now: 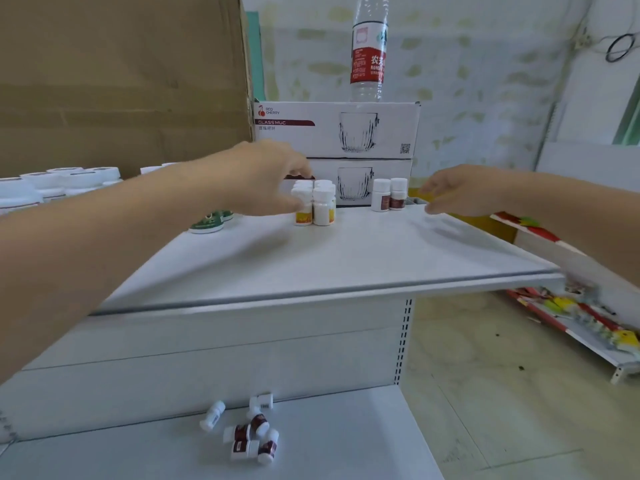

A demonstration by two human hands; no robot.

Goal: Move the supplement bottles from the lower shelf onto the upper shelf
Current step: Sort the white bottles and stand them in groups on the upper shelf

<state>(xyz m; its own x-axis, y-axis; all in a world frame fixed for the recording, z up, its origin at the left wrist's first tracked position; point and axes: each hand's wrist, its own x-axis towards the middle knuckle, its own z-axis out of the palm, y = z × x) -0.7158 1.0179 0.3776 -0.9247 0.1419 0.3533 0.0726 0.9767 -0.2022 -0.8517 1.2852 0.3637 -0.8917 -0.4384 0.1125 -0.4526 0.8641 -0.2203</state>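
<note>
On the white upper shelf [346, 258] stands a tight cluster of small white bottles with yellow labels [322, 209]. My left hand [263, 178] reaches to the cluster's left side, with thumb and fingers curled round the front-left bottle [302, 211]. Two white bottles with brown labels [389, 197] stand upright further right. My right hand [460, 195] hovers just right of them, fingers loosely curled and holding nothing. On the lower shelf [346, 438], several brown-labelled bottles [247, 434] lie tipped over in a small heap.
Two stacked glass-mug boxes [336, 129] stand behind the bottles, a water bottle [369, 50] on top. A big cardboard box [121, 81] fills the back left, with white jars [55, 185] and green tins [207, 223] before it. Coloured packs [571, 306] lie right.
</note>
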